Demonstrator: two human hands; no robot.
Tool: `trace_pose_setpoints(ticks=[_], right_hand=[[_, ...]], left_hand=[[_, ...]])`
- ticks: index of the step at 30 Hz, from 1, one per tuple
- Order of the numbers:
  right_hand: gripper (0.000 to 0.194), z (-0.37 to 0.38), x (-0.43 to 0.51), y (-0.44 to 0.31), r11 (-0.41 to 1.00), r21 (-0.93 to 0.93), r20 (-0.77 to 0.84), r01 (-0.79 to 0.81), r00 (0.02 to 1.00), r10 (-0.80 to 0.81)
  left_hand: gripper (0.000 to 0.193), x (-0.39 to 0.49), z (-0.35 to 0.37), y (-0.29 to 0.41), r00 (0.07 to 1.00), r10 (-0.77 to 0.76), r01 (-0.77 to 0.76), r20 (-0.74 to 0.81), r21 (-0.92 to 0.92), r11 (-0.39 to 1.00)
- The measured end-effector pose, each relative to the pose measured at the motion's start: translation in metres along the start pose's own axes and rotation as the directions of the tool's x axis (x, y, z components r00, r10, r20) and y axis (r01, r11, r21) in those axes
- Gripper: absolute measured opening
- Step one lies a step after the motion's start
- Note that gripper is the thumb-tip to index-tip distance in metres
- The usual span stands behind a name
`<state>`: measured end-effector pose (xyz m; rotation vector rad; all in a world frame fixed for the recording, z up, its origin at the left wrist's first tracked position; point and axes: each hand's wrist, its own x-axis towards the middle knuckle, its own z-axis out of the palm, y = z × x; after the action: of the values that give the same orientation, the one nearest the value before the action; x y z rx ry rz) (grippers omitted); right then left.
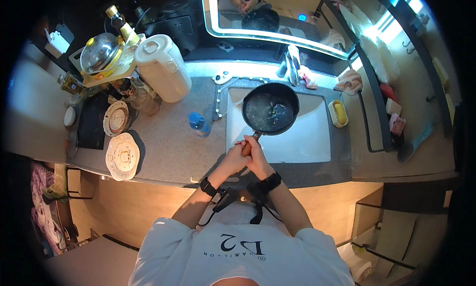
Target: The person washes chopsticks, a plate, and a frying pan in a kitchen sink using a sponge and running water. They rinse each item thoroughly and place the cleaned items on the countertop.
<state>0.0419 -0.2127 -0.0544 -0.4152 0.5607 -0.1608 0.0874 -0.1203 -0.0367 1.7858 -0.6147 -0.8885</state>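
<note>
Both my left hand [237, 159] and my right hand [256, 156] close around the brown handle [247, 149] of a black saucepan [268, 94], their fingers pressed together. The pan hangs over a white rectangular sink [314, 144], its open top towards me. Inside it is a shallow layer of liquid with small green bits [274, 109]. Behind the pan rises a chrome faucet [293, 64]; no stream of water is plain to see. My fingers partly hide the handle.
Left of the sink stand a blue-capped bottle [199, 124], a white electric kettle [162, 68] and two patterned plates [122, 156]. A glass-lidded pot [101, 54] sits on a rack behind them. Yellow soap in a dish [338, 113] lies right of the basin, beside a dark shelf frame [372, 81].
</note>
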Motion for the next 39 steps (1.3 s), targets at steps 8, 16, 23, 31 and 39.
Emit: trace_pose_setpoints(ticks=[8, 16, 23, 31, 39], right_hand=[[0.017, 0.001, 0.029, 0.009, 0.997, 0.065, -0.041, -0.047, 0.998, 0.050], [0.018, 0.014, 0.044, 0.011, 0.998, -0.052, -0.088, 0.043, 0.995, -0.047], [0.015, 0.027, 0.055, 0.013, 0.988, -0.102, -0.134, 0.113, 0.983, -0.126], [0.013, 0.039, 0.063, 0.012, 0.975, -0.178, -0.200, 0.130, 0.966, -0.166], [0.012, 0.042, 0.066, 0.014, 0.970, -0.199, -0.221, 0.143, 0.957, -0.187]], left_hand=[[0.035, 0.006, -0.023, 0.015, 0.985, -0.168, 0.169, 0.026, -0.019, 0.986], [0.036, 0.019, -0.047, 0.021, 0.961, -0.207, 0.242, 0.183, -0.196, 0.950], [0.034, 0.033, -0.062, 0.004, 0.963, -0.117, 0.176, 0.242, -0.238, 0.955], [0.028, 0.043, -0.071, -0.003, 0.951, -0.126, 0.215, 0.282, -0.311, 0.926], [0.027, 0.040, -0.080, 0.002, 0.940, -0.109, 0.228, 0.324, -0.356, 0.906]])
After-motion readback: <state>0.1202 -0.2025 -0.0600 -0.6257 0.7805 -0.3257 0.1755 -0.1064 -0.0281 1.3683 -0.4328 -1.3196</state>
